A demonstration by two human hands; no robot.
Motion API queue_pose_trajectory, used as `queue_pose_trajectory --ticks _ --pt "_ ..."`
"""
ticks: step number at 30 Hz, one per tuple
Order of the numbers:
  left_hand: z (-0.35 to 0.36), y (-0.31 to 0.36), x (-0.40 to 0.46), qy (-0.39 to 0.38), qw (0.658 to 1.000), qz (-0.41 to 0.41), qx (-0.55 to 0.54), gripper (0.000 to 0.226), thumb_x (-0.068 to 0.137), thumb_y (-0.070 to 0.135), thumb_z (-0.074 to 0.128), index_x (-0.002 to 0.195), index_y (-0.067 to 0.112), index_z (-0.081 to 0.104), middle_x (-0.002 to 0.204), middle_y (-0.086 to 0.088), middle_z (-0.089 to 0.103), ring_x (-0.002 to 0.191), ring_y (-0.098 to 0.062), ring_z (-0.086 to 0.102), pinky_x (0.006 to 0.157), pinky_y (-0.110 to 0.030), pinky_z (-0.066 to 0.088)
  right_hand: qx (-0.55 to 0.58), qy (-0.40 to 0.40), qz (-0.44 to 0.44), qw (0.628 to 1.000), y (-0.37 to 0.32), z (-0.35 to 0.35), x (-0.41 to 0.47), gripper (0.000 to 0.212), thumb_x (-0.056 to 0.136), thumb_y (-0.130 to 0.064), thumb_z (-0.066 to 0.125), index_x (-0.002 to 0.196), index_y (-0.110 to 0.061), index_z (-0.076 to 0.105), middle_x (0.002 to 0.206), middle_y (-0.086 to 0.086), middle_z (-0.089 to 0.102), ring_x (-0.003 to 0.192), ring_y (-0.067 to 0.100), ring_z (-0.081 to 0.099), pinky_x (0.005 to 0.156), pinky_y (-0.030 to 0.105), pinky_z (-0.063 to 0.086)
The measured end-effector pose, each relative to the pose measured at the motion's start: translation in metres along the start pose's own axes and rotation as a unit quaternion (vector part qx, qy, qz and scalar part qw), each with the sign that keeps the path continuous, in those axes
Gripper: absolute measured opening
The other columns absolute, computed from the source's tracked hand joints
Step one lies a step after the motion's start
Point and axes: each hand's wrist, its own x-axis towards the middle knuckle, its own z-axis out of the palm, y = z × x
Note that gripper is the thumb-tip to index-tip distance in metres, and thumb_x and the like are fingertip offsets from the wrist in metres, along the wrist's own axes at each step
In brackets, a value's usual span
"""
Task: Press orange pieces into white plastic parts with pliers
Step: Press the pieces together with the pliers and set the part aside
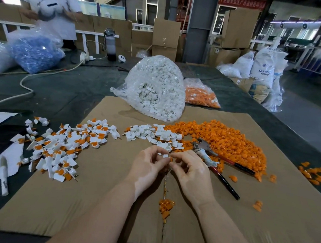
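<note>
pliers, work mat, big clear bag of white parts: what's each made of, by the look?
Pliers: dull grey metal head, handles in red and black sleeves, probably plastic or rubber.
Work mat: brown corrugated cardboard, matte, with a seam down the middle.
Bag: thin clear plastic film, crinkled and glossy; white parts show through.

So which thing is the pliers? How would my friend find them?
Find the big brown cardboard sheet on the table, then the loose orange pile on its right side. The pliers lie at the pile's near edge, just right of the right hand: the only metal tool, with long red-and-black handles.
</note>
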Motion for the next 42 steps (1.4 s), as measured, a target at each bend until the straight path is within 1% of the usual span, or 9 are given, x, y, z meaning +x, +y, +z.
queue_pose_trajectory --ticks 4,7,11,16,22,27,35,39,42 --pt "0.002 0.000 0.001 0.015 0.999 -0.010 -0.033 0.009 0.085 0.006 0.064 0.090 0.013 0.062 0.061 -0.006 0.060 0.057 -0.010 0.059 0.060 -0.024 0.050 -0.051 0.040 0.014 0.998 -0.001 -0.004 0.000 0.019 0.082 -0.015 0.070 0.100 -0.011 0.069 0.092 -0.002 0.064 0.090 0.014 0.058 0.079 0.028 0.047" --pt "0.003 0.000 0.003 0.021 0.998 -0.020 -0.053 0.008 0.086 0.005 0.064 0.091 0.011 0.062 0.057 -0.002 0.059 0.052 -0.007 0.057 0.054 -0.016 0.048 -0.178 0.056 0.112 0.976 0.004 -0.015 0.004 0.031 0.090 -0.027 0.059 0.118 -0.014 0.061 0.114 0.002 0.060 0.110 0.020 0.051 0.093 0.034 0.034" --pt "0.001 -0.001 0.007 0.032 0.998 -0.027 -0.047 0.008 0.087 0.010 0.063 0.095 0.012 0.063 0.059 0.003 0.061 0.056 -0.004 0.059 0.054 -0.011 0.046 -0.332 -0.067 0.290 0.895 0.015 -0.038 0.013 0.042 0.086 -0.036 0.048 0.123 -0.017 0.046 0.131 0.006 0.041 0.126 0.024 0.033 0.108 0.045 0.019" --pt "0.001 -0.001 0.009 0.038 0.996 -0.045 -0.066 0.012 0.087 0.011 0.063 0.099 0.011 0.063 0.067 -0.004 0.062 0.058 -0.005 0.060 0.059 -0.017 0.050 -0.367 -0.168 0.349 0.846 0.023 -0.050 0.025 0.051 0.083 -0.045 0.052 0.126 -0.019 0.042 0.142 0.010 0.028 0.132 0.029 0.023 0.109 0.056 0.010" --pt "0.001 0.000 0.011 0.047 0.991 -0.070 -0.107 0.013 0.087 0.010 0.063 0.100 0.010 0.062 0.070 -0.004 0.064 0.059 -0.005 0.061 0.063 -0.022 0.052 -0.392 -0.164 0.327 0.844 0.027 -0.056 0.027 0.045 0.086 -0.049 0.050 0.119 -0.020 0.040 0.130 0.010 0.037 0.121 0.029 0.034 0.103 0.049 0.025" --pt "0.001 0.003 0.012 0.043 0.987 -0.083 -0.129 0.013 0.088 0.009 0.062 0.100 0.009 0.061 0.073 -0.008 0.062 0.059 -0.007 0.060 0.060 -0.022 0.051 -0.315 -0.123 0.286 0.896 0.018 -0.059 0.029 0.031 0.092 -0.041 0.046 0.108 -0.014 0.043 0.113 0.009 0.051 0.106 0.027 0.046 0.081 0.037 0.038" --pt "0.002 0.007 0.011 0.052 0.967 -0.101 -0.229 0.011 0.089 0.001 0.059 0.099 0.003 0.057 0.072 -0.014 0.057 0.049 -0.009 0.056 0.048 -0.018 0.048 -0.170 -0.204 0.261 0.928 -0.007 -0.052 0.035 0.032 0.095 -0.042 0.041 0.091 -0.012 0.051 0.082 0.005 0.055 0.074 0.023 0.053 0.058 0.031 0.034" --pt "0.002 0.009 0.011 0.052 0.947 -0.116 -0.296 0.009 0.089 -0.003 0.055 0.096 0.002 0.055 0.069 -0.013 0.055 0.045 -0.010 0.055 0.043 -0.019 0.047 -0.104 -0.258 0.255 0.926 -0.018 -0.045 0.033 0.035 0.094 -0.040 0.043 0.096 -0.008 0.057 0.085 0.012 0.060 0.073 0.025 0.055 0.061 0.032 0.035" --pt "0.001 0.008 0.011 0.053 0.948 -0.116 -0.293 0.009 0.089 -0.003 0.055 0.097 0.003 0.055 0.068 -0.011 0.057 0.047 -0.010 0.055 0.046 -0.021 0.049 -0.070 -0.292 0.254 0.919 -0.026 -0.041 0.033 0.036 0.095 -0.038 0.042 0.090 -0.005 0.057 0.072 0.007 0.049 0.062 0.020 0.044 0.056 0.031 0.029"
